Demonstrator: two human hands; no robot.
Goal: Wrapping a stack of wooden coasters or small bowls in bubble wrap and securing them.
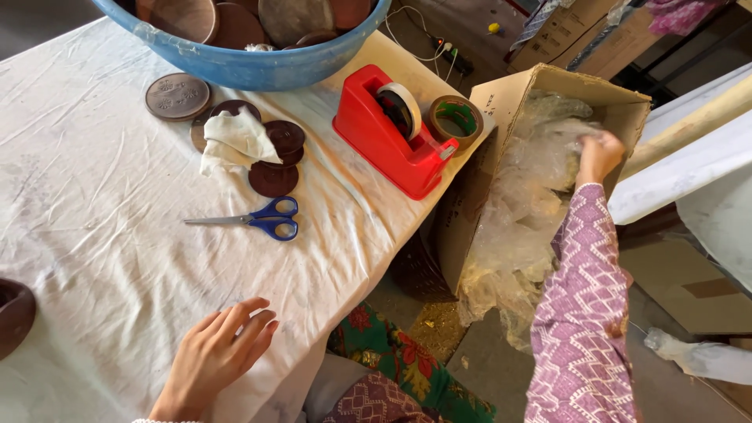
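White-clothed table (94, 258) | left hand (215, 356) flat, fingers spread, empty | right hand (599, 157) seemingly gripping plastic wrap (525, 211) in cardboard box (509, 98)

The left hand (215, 356) is laid flat, fingers spread, on the white cloth-covered table (94, 235), near blue-handled steel scissors (254, 219). Crinkled clear plastic wrap (525, 211) is gripped by the right hand (599, 157) inside the open brown cardboard box (501, 98).

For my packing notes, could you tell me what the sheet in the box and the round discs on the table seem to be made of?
The sheet the right hand grips looks like thin clear plastic film: see-through, crinkled, glinting. The discs look like dark brown fired clay or wood, with a matt surface; one bears a relief pattern. Which of the two is unclear.
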